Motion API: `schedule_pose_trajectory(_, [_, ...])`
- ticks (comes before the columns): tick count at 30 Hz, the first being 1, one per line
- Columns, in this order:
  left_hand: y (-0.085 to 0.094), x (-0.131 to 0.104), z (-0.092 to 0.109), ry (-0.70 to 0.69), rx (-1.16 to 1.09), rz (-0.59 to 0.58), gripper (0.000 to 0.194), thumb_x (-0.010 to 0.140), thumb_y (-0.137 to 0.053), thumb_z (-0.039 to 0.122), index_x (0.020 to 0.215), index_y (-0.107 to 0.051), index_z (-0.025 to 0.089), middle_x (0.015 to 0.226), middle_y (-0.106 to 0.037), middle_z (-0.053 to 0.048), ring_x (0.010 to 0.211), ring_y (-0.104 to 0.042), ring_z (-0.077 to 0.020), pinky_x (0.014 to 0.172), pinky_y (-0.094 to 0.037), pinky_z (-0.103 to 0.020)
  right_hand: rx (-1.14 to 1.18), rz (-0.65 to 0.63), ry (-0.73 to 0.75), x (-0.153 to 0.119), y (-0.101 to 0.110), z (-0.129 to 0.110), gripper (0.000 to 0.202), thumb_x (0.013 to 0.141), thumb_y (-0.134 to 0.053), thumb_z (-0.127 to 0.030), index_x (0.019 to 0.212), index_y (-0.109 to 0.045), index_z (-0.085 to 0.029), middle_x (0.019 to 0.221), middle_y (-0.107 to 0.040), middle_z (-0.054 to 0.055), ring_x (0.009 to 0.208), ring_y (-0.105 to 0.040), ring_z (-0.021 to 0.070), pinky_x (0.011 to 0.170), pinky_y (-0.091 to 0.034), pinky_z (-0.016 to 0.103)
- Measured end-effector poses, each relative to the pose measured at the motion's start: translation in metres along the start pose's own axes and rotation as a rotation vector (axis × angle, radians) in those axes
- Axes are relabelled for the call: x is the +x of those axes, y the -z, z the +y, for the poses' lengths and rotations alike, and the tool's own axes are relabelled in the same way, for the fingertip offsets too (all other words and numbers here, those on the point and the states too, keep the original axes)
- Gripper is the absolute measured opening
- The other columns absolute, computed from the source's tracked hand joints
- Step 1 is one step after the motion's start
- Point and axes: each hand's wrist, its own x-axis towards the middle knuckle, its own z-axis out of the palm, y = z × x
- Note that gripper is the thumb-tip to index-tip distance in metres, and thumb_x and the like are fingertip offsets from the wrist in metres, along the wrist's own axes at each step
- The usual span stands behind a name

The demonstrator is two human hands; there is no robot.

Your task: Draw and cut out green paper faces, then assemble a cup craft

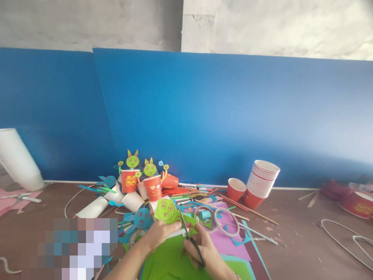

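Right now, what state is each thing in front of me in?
Scissors: in right hand, blades at green paper
Green paper: face drawn, held by left hand
Tall cup stack: nested, mouths up
Red cup beside it: mouth up
Gold-lettered cup: upright, green face above
Heart-printed cup: upright, green face above
Red cup behind it: on its side

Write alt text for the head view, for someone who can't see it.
A person's left hand holds green paper with a drawn smiling face; the right hand holds dark-handled metal scissors at it. Behind, over a cluttered brown table, are red paper cups with green eared heads, a stack of red-and-white cups and a blue panel.
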Motion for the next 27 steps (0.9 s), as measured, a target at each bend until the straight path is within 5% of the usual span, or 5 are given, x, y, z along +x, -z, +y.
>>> schedule_pose_trajectory(5, [0.001,-0.002,0.003,0.074,-0.005,0.005,0.037,0.071,-0.068,0.042,0.098,-0.072,0.018,0.095,-0.074,-0.007,0.106,-0.059,-0.0297,0.089,-0.048,-0.039,0.004,0.006,-0.009,0.0,0.001,0.002,0.048,0.067,-0.067,-0.043,0.099,-0.041,-0.019,0.045,-0.049,-0.011,0.029,-0.034,0.0037,0.029,-0.022,0.015])
schedule_pose_trajectory(12, [0.004,-0.003,-0.001,0.095,-0.055,0.031,0.028,0.071,-0.068,0.035,0.092,-0.072,0.017,0.084,-0.074,-0.006,0.075,-0.067,-0.0245,0.073,-0.051,-0.037,0.014,0.002,-0.043,0.0,0.0,-0.001,0.048,0.064,-0.069,-0.042,0.095,-0.043,-0.018,0.051,-0.054,-0.008,0.028,-0.033,0.0021,0.028,-0.021,0.016])
schedule_pose_trajectory(19, [-0.016,0.007,-0.002,-0.113,-0.051,0.31,0.033,0.07,-0.068,0.043,0.088,-0.071,0.015,0.092,-0.074,-0.008,0.093,-0.065,-0.0283,0.09,-0.046,-0.04,0.077,0.057,0.022,0.004,0.0,0.0,0.065,0.062,-0.069,-0.053,0.106,-0.037,-0.016,0.047,-0.051,-0.01,0.028,-0.033,0.0032,0.028,-0.022,0.015])
schedule_pose_trajectory(27, [-0.033,0.001,0.002,-0.153,-0.034,0.36,0.032,0.072,-0.067,0.039,0.093,-0.069,0.015,0.095,-0.074,-0.008,0.093,-0.065,-0.0273,0.085,-0.049,-0.036,0.135,0.054,0.125,0.005,-0.004,0.01,0.076,0.065,-0.068,-0.058,0.116,-0.034,-0.014,0.046,-0.046,-0.012,0.033,-0.041,0.0068,0.032,-0.029,0.017])
